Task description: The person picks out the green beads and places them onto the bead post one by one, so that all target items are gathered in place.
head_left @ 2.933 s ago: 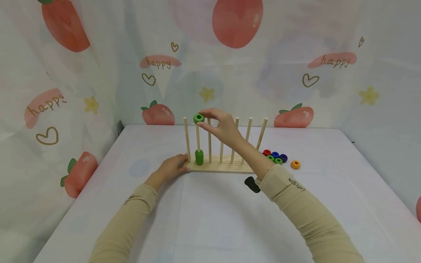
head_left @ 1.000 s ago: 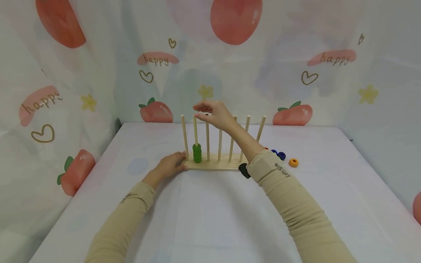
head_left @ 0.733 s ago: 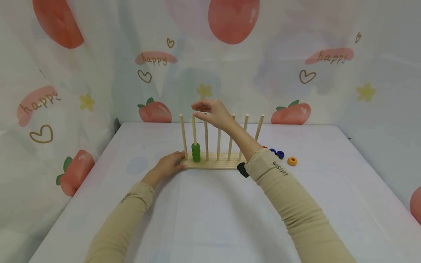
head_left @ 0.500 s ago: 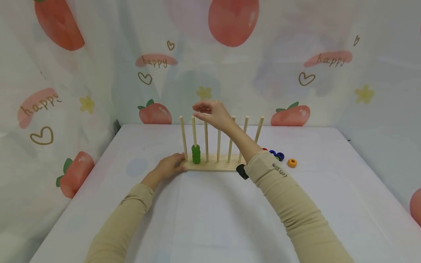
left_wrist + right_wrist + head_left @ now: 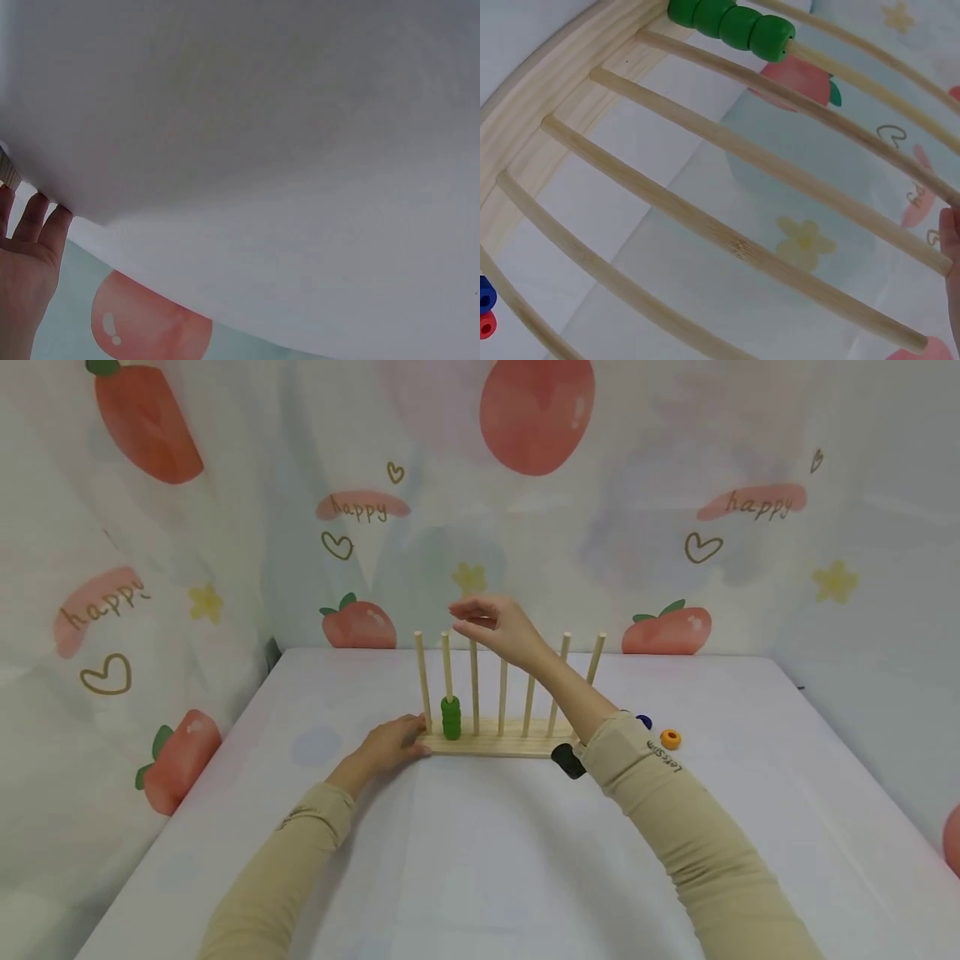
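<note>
A wooden rack [image 5: 495,746] with several upright pegs stands on the white table. Several green beads [image 5: 451,718] are stacked at the foot of its second peg from the left; the right wrist view shows this green stack [image 5: 731,28] too. My left hand [image 5: 387,745] grips the rack's left end, thumb at the front corner. Above the pegs, near the tops of the second and third, my right hand [image 5: 501,628] hovers with thumb and fingers apart and nothing between them. Its forearm hides part of the rack's right end.
An orange bead [image 5: 671,739] lies right of the rack. A dark blue bead [image 5: 644,722] shows behind the right sleeve, which hides others. Blue [image 5: 486,295] and red beads [image 5: 486,325] appear in the right wrist view. A patterned cloth backdrop [image 5: 585,552] rises behind.
At 2.9 s ago my right hand pinched a green bead at the second peg's top; that bead now sits on the stack. Since then the hand has drawn slightly right. My left hand has stayed put.
</note>
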Demonstrator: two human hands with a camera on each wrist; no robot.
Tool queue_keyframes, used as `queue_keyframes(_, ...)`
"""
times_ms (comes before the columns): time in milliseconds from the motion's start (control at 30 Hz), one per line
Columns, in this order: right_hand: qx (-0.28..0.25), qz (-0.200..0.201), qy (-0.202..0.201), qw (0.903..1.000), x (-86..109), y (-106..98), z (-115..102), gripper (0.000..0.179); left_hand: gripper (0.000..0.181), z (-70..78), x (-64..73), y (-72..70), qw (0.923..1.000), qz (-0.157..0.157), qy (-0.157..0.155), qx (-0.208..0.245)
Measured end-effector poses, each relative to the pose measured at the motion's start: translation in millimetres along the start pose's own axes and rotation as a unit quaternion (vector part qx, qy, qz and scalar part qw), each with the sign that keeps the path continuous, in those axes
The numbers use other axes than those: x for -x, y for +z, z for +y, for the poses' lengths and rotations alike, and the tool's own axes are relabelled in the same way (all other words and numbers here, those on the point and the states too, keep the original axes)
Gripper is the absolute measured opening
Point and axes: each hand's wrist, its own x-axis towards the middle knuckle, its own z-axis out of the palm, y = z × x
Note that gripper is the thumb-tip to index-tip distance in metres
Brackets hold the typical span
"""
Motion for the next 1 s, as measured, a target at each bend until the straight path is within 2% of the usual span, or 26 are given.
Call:
queue_keyframes(233, -0.009, 0.02, -0.018, 0.9996, 11.2, -1.4, 3.9, 0.032, 0.059, 1.8, 0.5, 4.4, 0.9999, 0.01, 0.004, -0.003)
queue_keyframes(500, -0.007, 0.051, -0.033, 0.9981, 30.5, -5.2, 7.6, 0.03, 0.063, 2.7, 0.5, 6.5, 1.0, 0.007, 0.001, 0.002)
queue_keyframes(733, -0.001, 0.061, -0.058, 0.9965, 53.4, -10.2, 9.4, 0.029, 0.062, 2.5, 0.9, 4.9, 1.0, 0.001, -0.009, 0.0)
queue_keyframes(1000, 0.018, 0.075, -0.057, 0.9954, 69.6, -20.3, 15.0, 0.028, 0.061, 2.6, 0.0, 0.5, 0.9999, -0.002, -0.008, -0.007)
